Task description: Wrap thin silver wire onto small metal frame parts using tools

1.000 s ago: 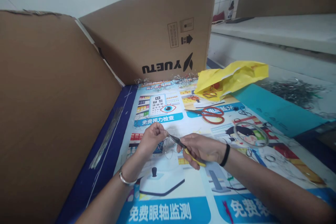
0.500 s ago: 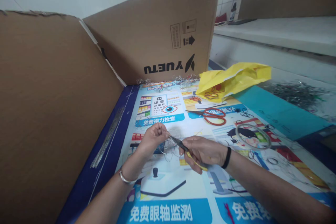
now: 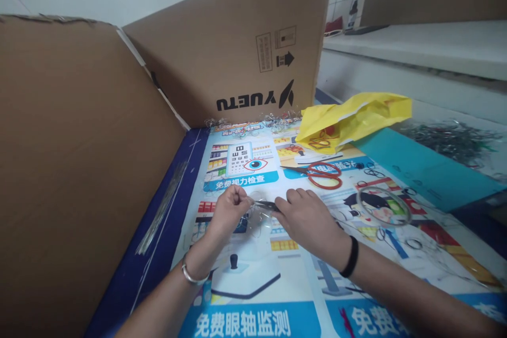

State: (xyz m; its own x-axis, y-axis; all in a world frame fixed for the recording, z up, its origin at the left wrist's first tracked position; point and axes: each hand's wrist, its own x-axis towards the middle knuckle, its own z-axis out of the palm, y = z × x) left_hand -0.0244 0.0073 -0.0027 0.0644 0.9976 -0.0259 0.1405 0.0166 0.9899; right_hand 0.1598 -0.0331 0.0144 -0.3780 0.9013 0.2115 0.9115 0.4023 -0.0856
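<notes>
My left hand (image 3: 233, 208) pinches a thin piece of wire between thumb and fingertips. My right hand (image 3: 307, 222) is closed around a pair of pliers (image 3: 266, 205), whose dark narrow jaws point left and meet the wire close to my left fingertips. The pliers' handles are covered by my right hand. Fine loops of silvery wire (image 3: 259, 217) show below the jaws, though I cannot tell whether they hang from my fingers or lie on the printed sheet (image 3: 253, 253). Beyond my hands lie scissors (image 3: 327, 175) with red-orange handles.
Cardboard panels (image 3: 237, 53) stand at the left and back. A yellow bag (image 3: 352, 116) lies at the back right, near a teal sheet (image 3: 423, 169) and a heap of wire pieces (image 3: 451, 140). Straight wires (image 3: 162, 208) rest at left; a wire coil (image 3: 383, 206) lies at right.
My right hand has rolled over so its back faces up, and the pliers have turned from slanting to nearly level, their handles now hidden. My left hand has barely moved.
</notes>
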